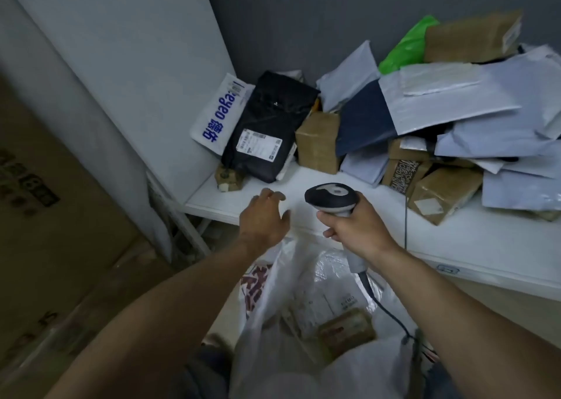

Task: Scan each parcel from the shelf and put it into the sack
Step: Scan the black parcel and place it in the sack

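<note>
The left hand reaches, fingers loose and holding nothing, toward the black parcel on the shelf — the right hand grips the scanner. Next likely comes grasping it, label up, above the sack.

White shelf, heaped with parcels.
A black bag, a printed white bag and a small box lie left; brown boxes and grey mailers pile rightward.
</note>
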